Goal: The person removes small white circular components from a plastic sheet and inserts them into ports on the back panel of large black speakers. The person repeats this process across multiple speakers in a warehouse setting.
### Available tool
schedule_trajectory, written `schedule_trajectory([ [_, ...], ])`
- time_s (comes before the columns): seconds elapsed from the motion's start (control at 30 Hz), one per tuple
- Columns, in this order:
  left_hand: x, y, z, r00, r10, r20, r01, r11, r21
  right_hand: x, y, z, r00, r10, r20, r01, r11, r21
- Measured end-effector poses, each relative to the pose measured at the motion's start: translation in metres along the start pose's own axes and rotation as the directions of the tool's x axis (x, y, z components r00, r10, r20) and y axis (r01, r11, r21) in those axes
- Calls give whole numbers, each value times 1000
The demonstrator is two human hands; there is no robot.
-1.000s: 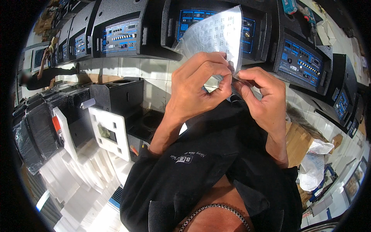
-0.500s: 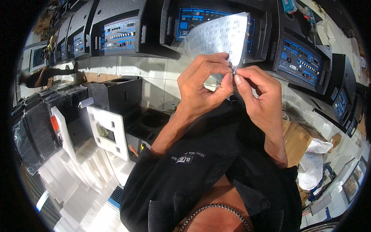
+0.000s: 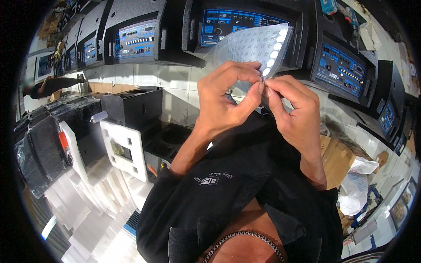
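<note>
The left hand [image 3: 230, 101] and the right hand [image 3: 298, 107] meet just above the middle of the frame, their fingertips close together at the lower corner of a thin sheet [image 3: 247, 44]. The sheet fans out upward from the hands, translucent at its left side, printed with rows of small dark marks and carrying a line of white round dots [image 3: 274, 54] down its right edge. The left hand's thumb and forefinger curve into a ring with the tips drawn together on that corner. The right hand's thumb and forefinger are also pinched nearly closed there; whether they have hold of the sheet or of something small is hidden.

Behind the sheet, in the upper middle of the frame, stands a black cabinet with a blue-edged control panel [image 3: 217, 28], partly covered by the sheet. Similar cabinets line the upper left and upper right. A teal power tool [image 3: 328, 7] lies in the upper right corner area. At the left edge another person [image 3: 48, 87] in dark clothes is seen. White foam pieces [image 3: 87, 210] fill the lower left, and a foam board with cutouts [image 3: 137, 160] leans above them. A cardboard box [image 3: 337, 164] and a white plastic bag [image 3: 353, 195] sit at the right. A black garment [image 3: 210, 206] fills the lower middle.
</note>
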State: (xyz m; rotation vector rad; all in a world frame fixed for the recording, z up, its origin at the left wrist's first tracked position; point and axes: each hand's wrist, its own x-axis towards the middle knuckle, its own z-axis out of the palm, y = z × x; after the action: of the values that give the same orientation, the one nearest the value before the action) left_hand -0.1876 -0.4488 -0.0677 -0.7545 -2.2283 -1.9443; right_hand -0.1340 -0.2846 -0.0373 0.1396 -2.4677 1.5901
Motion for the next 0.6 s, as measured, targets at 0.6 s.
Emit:
schedule_trajectory([
  [0.6,-4,0,-1,974,-226,-5,224,968,-112,-1,3,-1,999,11,39,-10,1000,-21],
])
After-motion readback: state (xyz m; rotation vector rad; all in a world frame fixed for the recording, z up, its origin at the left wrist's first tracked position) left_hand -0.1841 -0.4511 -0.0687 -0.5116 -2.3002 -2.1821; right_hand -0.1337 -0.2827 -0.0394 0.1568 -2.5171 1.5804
